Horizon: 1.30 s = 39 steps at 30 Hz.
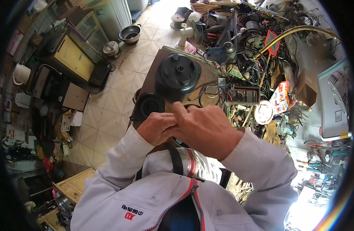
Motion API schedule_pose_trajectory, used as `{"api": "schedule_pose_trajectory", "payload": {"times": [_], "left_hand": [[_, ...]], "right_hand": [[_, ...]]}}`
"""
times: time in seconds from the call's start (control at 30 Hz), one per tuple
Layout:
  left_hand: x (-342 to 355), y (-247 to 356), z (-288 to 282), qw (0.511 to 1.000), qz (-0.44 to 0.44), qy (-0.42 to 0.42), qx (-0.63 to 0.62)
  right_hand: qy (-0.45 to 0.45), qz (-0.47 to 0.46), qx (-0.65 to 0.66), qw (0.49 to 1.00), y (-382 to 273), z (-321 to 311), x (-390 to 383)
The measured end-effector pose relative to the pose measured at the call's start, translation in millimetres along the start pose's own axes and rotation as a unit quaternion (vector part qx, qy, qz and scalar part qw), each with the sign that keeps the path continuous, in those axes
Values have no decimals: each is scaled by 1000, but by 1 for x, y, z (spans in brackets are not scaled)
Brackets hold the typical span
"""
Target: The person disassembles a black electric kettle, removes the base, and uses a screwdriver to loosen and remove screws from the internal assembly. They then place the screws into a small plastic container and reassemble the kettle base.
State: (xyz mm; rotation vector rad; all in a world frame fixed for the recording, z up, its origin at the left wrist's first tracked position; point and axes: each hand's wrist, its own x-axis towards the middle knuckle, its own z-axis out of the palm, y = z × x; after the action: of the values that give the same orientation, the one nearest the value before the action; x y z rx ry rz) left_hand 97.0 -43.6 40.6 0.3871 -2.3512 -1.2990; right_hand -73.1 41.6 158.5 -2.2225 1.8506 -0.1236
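Nearest: grey jacket sleeves with red piping, both forearms coming up to meet mid-frame over the near edge of the brown worktable [154, 67].

Left hand [157, 128] curled into a loose fist, fingers folded in, knuckles up. Right hand [204, 129] laid against it, overlapping, index finger [181, 109] bent and pressing down at the join. Hands are together, touching. Something dark and curved shows just under them, a black ring-like part [181, 143]; mostly hidden, so its long axis and which way it points can't be read. Can't tell whether either hand actually grips it.

Just beyond the left hand: black ribbed round cap [149, 104], lying flat, open face up, at the table's left edge.

Further back on the table: bigger black round housing [178, 73], lobed rim, central hub facing up, axis vertical. Beside it to the right, a loop of black wire [209, 94] and a dark meter-like box [242, 94].

Right of that: white round disc [263, 112], heap of cables and parts.

Far: tiled floor, dark metal pot [130, 34], white fan stand [183, 36].
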Motion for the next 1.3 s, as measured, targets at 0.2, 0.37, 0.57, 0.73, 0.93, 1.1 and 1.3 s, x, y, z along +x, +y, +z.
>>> {"api": "schedule_pose_trajectory", "payload": {"times": [0.2,0.37,0.57,0.73,0.93,1.1,1.3], "left_hand": [[1,-4,-4,999,-26,-11,-33],[-8,-19,-17,996,-47,74,-21],[-12,-4,-9,997,-79,-9,10],[-8,-15,8,1000,11,5,-8],[-3,-13,7,999,22,-6,23],[-2,-22,6,996,34,-45,67],[-2,-28,9,997,44,-12,59]], "right_hand": [[31,-84,43,995,8,3,-4],[-12,-110,54,992,11,-3,0],[-111,37,-12,993,-2,-13,8],[0,-142,28,989,8,-5,4],[-15,-54,51,997,-2,0,4],[-59,43,-7,997,-17,-7,-3],[73,-119,45,989,3,8,0]]}}
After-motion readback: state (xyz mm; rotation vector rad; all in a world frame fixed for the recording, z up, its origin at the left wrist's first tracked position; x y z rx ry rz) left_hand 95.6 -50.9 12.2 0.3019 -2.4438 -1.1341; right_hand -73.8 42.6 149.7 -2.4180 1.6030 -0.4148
